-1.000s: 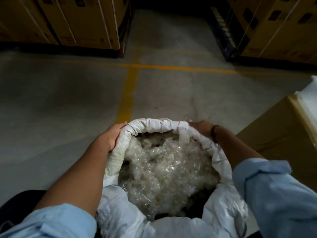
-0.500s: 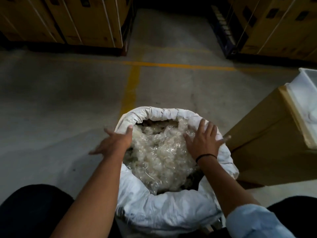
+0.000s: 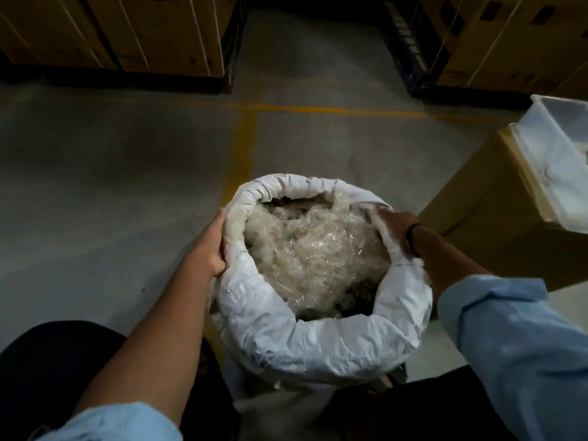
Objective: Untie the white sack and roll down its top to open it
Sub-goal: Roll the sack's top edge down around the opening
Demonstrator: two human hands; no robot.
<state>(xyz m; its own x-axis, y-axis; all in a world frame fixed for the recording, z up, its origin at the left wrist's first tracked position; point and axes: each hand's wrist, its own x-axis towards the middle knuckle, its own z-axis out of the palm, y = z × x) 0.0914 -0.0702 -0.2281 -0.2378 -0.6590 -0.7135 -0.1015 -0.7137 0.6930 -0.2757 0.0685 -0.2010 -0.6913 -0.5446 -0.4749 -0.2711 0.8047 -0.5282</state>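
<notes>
white sack between both hands; left hand, right hand grip its rim.

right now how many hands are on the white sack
2. The left hand grips the rolled rim of the white sack on its left side; the right hand grips the rim on the right.

sack between hands, box at its right

no legible text anywhere; dark printed marks on the stacked cartons too blurred to read; white sack and plastic bin show no readable label
</notes>
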